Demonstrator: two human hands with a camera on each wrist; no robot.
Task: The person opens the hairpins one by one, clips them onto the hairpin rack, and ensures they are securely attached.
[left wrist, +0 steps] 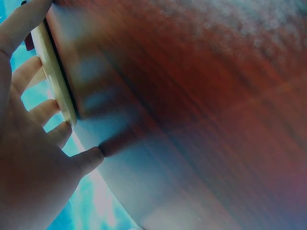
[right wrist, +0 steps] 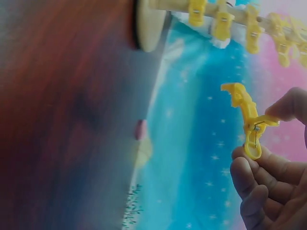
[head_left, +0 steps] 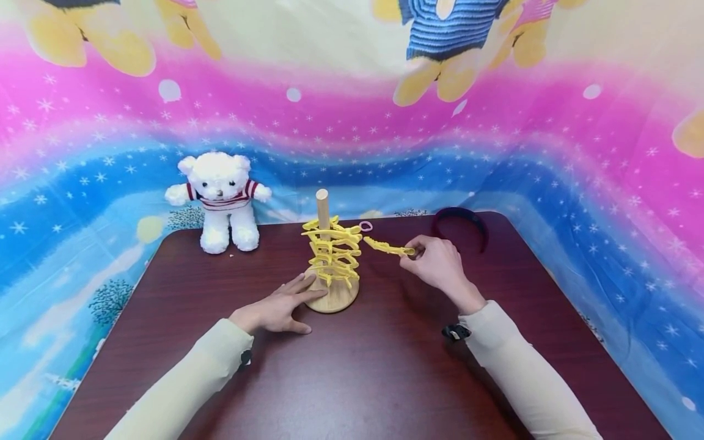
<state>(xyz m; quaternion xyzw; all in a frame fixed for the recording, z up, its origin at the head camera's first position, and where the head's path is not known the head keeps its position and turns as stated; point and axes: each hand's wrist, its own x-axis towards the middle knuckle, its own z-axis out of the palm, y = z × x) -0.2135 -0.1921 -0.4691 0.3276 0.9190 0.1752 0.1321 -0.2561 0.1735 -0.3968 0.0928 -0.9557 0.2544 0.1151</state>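
A wooden stand with a round base and an upright post holds several yellow alligator hair clips, stacked one above another and jutting out sideways. With its fingers spread, my left hand rests on the left edge of the base; the left wrist view shows fingertips touching the rim. To the right of the stand, my right hand pinches one yellow alligator hair clip by its handle end between thumb and fingers. The clip's long toothed end points left toward the stand, apart from it.
A white teddy bear in a striped top stands at the table's back left. A dark headband lies at the back right, beyond my right hand. Just behind the stand is a small pink ring. A patterned cloth surrounds the table.
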